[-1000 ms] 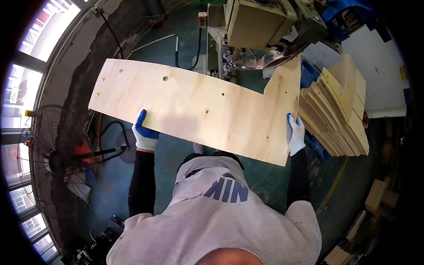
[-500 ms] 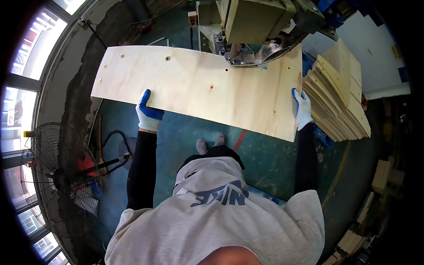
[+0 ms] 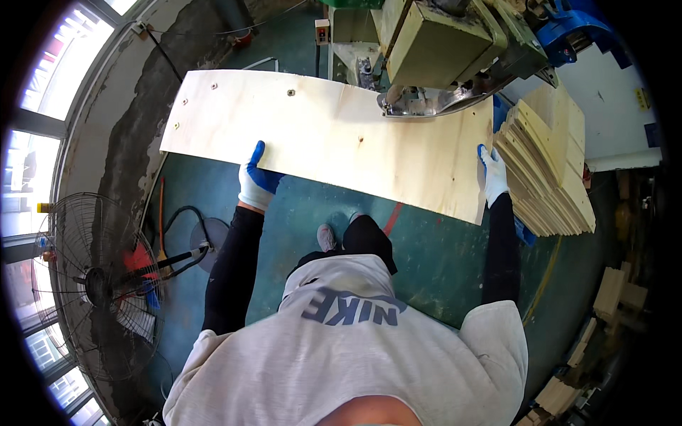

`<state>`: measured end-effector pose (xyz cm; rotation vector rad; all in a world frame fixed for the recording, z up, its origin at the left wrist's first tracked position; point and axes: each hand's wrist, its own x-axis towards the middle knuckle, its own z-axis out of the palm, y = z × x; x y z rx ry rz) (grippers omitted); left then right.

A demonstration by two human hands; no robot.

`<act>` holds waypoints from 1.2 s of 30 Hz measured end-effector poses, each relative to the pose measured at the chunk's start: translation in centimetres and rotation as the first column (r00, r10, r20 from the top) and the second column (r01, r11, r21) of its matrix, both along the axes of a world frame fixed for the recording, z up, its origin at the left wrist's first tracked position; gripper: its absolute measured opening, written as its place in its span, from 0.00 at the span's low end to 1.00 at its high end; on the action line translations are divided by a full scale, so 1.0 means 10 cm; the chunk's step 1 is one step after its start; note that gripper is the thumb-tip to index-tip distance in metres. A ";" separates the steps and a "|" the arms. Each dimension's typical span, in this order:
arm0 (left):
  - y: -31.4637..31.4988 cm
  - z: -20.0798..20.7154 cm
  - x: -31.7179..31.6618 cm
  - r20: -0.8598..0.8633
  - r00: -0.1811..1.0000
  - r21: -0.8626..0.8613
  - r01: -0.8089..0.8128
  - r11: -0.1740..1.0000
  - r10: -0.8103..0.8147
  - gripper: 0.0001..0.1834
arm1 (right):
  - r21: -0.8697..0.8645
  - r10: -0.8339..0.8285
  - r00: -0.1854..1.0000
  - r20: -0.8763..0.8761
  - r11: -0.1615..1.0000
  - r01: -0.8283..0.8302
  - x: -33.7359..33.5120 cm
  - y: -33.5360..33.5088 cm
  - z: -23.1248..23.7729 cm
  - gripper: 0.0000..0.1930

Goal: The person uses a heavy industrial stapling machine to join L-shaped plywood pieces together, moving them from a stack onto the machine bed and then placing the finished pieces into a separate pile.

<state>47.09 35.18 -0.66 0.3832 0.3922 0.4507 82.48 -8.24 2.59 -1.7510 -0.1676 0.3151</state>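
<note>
A long pale plywood panel (image 3: 320, 135) with a curved far edge lies level in front of me, dotted with several small holes and metal inserts. My left hand (image 3: 258, 181), in a white glove with blue coating, grips its near edge, thumb on top and fingers hidden underneath. At the panel's right end my gloved right hand (image 3: 493, 174) is closed on the edge, thumb upward. The curved metal foot of a green machine (image 3: 426, 103) sits over the panel's far edge, right of its middle, and covers that part.
Right of the panel stands a stack of cut plywood pieces (image 3: 543, 167). A large wire-caged fan (image 3: 96, 277) is at the left by the windows, its round base (image 3: 211, 245) on the green floor. Wood offcuts (image 3: 609, 295) lie along the right side. A small switch box (image 3: 322, 32) stands beside the machine.
The panel has slid a little farther under the machine's foot, which now covers a hole seen before. Both hands keep their hold. My view has shifted slightly, and my right knee has come forward.
</note>
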 end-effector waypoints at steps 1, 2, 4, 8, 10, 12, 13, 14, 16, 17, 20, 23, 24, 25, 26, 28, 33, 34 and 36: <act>-0.04 -0.06 -0.08 -0.040 0.999 -0.012 -0.032 0.999 0.032 0.19 | -0.017 -0.039 0.999 -0.036 0.999 0.038 -0.08 0.00 -0.06 0.22; -0.11 -0.01 -0.09 -0.076 0.995 -0.021 -0.059 0.998 0.057 0.19 | -0.019 -0.047 0.998 -0.041 0.999 0.046 -0.07 -0.02 -0.08 0.21; -0.05 0.02 -0.02 -0.041 0.999 -0.027 -0.020 0.999 0.019 0.20 | -0.024 -0.062 0.997 -0.052 0.998 0.061 -0.05 -0.05 -0.11 0.20; -0.01 -0.02 -0.07 -0.054 0.998 -0.086 -0.017 0.996 0.012 0.20 | -0.004 -0.013 1.000 -0.021 1.000 0.012 -0.07 -0.01 -0.08 0.24; 0.05 -0.01 0.04 -0.062 0.998 -0.051 -0.005 0.999 0.002 0.19 | -0.016 -0.058 0.997 -0.046 0.998 0.057 -0.06 -0.06 -0.08 0.22; 0.03 -0.07 0.04 -0.066 0.997 -0.062 -0.036 0.997 0.032 0.19 | -0.050 -0.099 0.994 -0.052 0.994 0.096 -0.09 -0.09 -0.08 0.19; 0.04 -0.09 0.05 -0.065 0.997 -0.068 -0.039 0.997 0.035 0.19 | 0.014 -0.057 0.997 -0.058 0.998 0.058 -0.04 -0.09 -0.06 0.18; 0.04 -0.07 0.04 -0.072 0.997 -0.076 -0.041 0.996 0.036 0.19 | 0.030 -0.047 0.997 -0.063 0.998 0.049 -0.05 -0.10 -0.01 0.18; 0.00 0.01 0.00 -0.046 0.996 -0.058 -0.075 0.995 0.073 0.19 | 0.069 -0.016 0.997 -0.077 0.997 0.021 -0.07 -0.05 0.12 0.17; -0.04 0.09 0.04 -0.005 0.996 -0.037 -0.085 0.996 0.085 0.20 | 0.034 -0.029 0.994 -0.105 0.999 0.032 -0.06 -0.08 0.09 0.16; -0.36 0.30 0.06 0.045 0.998 -0.040 -0.047 0.998 0.049 0.17 | -0.015 -0.054 0.992 -0.115 0.998 0.053 -0.04 -0.17 -0.04 0.16; -0.67 0.02 0.18 -0.067 0.987 -0.014 -0.150 0.989 0.149 0.15 | 0.062 -0.107 0.982 -0.156 0.991 0.118 -0.29 -0.20 -0.10 0.20; -0.69 0.09 0.26 -0.080 0.965 0.144 -0.237 0.961 0.250 0.18 | 0.100 -0.133 0.980 -0.150 0.984 0.149 -0.44 -0.12 0.02 0.21; -0.63 0.18 0.23 -0.097 0.956 0.161 -0.261 0.952 0.278 0.18 | 0.190 -0.128 0.979 -0.155 0.969 0.157 -0.71 0.01 0.18 0.23; -0.51 0.30 0.15 -0.111 0.947 0.184 -0.277 0.943 0.300 0.18 | 0.175 -0.141 0.968 -0.209 0.968 0.179 -0.93 0.08 0.21 0.23; -0.21 0.31 -0.07 -0.138 0.926 0.210 -0.320 0.924 0.352 0.14 | 0.278 -0.132 0.957 -0.257 0.939 0.204 -1.29 0.13 -0.05 0.22; 0.56 0.48 -0.65 -0.109 0.957 0.152 -0.250 0.956 0.268 0.14 | 0.386 -0.137 0.971 -0.196 0.899 0.205 -2.03 1.00 -0.16 0.22; 0.67 0.50 -0.68 -0.105 0.954 0.215 -0.253 0.943 0.280 0.15 | 0.378 -0.145 0.966 -0.216 0.899 0.220 -2.11 1.11 -0.22 0.22; 0.83 0.48 -0.78 -0.126 0.945 0.308 -0.252 0.917 0.302 0.16 | 0.355 -0.150 0.976 -0.160 0.914 0.198 -2.32 1.40 -0.05 0.25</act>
